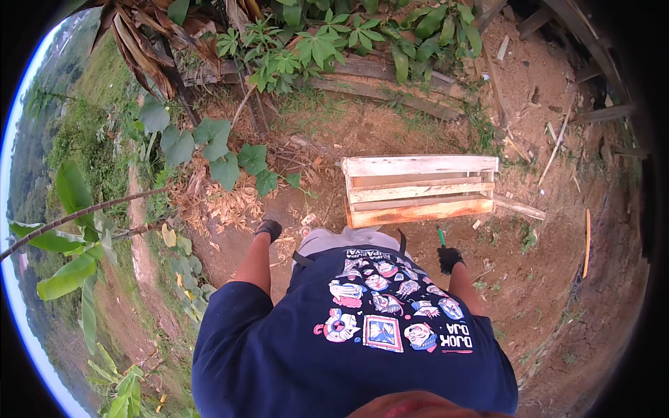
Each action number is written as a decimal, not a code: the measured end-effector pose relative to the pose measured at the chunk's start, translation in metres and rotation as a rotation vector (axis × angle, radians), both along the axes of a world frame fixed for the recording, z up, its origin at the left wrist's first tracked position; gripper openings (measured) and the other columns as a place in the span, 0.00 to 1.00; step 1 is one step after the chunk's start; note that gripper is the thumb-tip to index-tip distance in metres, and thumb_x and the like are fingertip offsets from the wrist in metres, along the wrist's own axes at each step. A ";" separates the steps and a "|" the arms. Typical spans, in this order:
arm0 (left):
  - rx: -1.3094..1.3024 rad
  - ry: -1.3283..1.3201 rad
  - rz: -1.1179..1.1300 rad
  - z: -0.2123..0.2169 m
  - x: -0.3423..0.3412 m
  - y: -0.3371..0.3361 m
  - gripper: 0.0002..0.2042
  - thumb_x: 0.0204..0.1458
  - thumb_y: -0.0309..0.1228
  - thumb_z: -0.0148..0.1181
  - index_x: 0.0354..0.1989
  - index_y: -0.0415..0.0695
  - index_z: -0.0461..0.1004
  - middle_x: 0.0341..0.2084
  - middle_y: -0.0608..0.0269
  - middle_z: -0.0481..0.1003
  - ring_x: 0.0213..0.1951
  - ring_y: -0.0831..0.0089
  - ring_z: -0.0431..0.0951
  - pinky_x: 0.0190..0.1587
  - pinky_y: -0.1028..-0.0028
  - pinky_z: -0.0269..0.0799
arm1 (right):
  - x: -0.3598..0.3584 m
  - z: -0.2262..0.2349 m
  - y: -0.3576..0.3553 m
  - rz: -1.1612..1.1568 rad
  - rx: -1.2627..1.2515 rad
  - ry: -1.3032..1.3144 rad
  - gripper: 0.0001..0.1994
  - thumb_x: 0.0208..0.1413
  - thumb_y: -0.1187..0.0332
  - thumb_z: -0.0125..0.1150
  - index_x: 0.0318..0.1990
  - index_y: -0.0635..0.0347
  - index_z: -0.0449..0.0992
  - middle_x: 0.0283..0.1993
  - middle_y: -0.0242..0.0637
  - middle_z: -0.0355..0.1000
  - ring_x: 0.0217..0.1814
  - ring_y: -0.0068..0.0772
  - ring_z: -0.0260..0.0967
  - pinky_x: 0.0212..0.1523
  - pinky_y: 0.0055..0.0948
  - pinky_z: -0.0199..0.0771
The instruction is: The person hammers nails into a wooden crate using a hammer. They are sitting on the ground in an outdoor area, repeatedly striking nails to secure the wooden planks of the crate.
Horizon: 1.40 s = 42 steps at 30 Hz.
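Observation:
Just ahead of my legs, a slatted crate of pale and reddish wood (422,165) rests on the bare earth. To its lower right is my right hand (450,260) in a dark glove, closed around a thin green rod-like thing (441,237). Its upper end sticks out of the fist, and the kind of thing is too small to make out. My left hand (268,229), also dark-gloved, hangs over the ground to the left of my legs, apart from the crate. How its fingers lie is not clear at this size.
Dry leaves (223,205) and a broad-leaved vine (214,139) lie to the left. Weathered planks (390,94) cross the ground at the back below leafy plants. A wooden piece (519,207) lies beside the crate, and an orange strip (587,244) farther right. Dark timbers stand top right.

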<state>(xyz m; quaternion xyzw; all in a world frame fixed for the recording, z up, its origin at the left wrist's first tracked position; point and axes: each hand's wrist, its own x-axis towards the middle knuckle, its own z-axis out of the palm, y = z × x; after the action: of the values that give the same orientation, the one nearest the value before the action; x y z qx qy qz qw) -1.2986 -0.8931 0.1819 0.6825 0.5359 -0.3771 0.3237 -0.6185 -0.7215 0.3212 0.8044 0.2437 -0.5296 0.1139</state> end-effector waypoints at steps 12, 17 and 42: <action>0.268 -0.181 0.030 0.024 -0.003 0.236 0.13 0.59 0.31 0.55 0.39 0.42 0.88 0.40 0.50 0.87 0.42 0.55 0.89 0.43 0.58 0.85 | -0.070 -0.040 -0.105 -0.586 -0.018 0.107 0.14 0.67 0.56 0.67 0.33 0.52 0.75 0.19 0.30 0.66 0.15 0.30 0.62 0.16 0.37 0.62; 0.051 -0.206 -0.874 -0.033 -0.027 0.293 0.13 0.59 0.32 0.54 0.37 0.45 0.88 0.39 0.53 0.87 0.42 0.56 0.89 0.44 0.59 0.84 | -0.149 -0.067 -0.203 -0.956 0.070 0.106 0.16 0.65 0.54 0.68 0.33 0.54 0.74 0.19 0.32 0.66 0.14 0.32 0.64 0.16 0.41 0.66; -0.014 -0.496 -0.118 -0.017 0.066 0.159 0.20 0.71 0.46 0.48 0.56 0.47 0.79 0.54 0.47 0.81 0.60 0.47 0.79 0.63 0.55 0.72 | -0.384 -0.231 -0.275 -0.430 0.552 -0.360 0.24 0.70 0.45 0.55 0.40 0.59 0.79 0.31 0.51 0.80 0.31 0.48 0.83 0.38 0.50 0.80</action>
<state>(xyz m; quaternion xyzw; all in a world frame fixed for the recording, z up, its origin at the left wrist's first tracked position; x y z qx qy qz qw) -1.2323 -0.7342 0.1647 0.7820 0.3967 -0.2199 0.4275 -1.0022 -0.9961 0.0905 0.9176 0.1792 -0.3063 -0.1793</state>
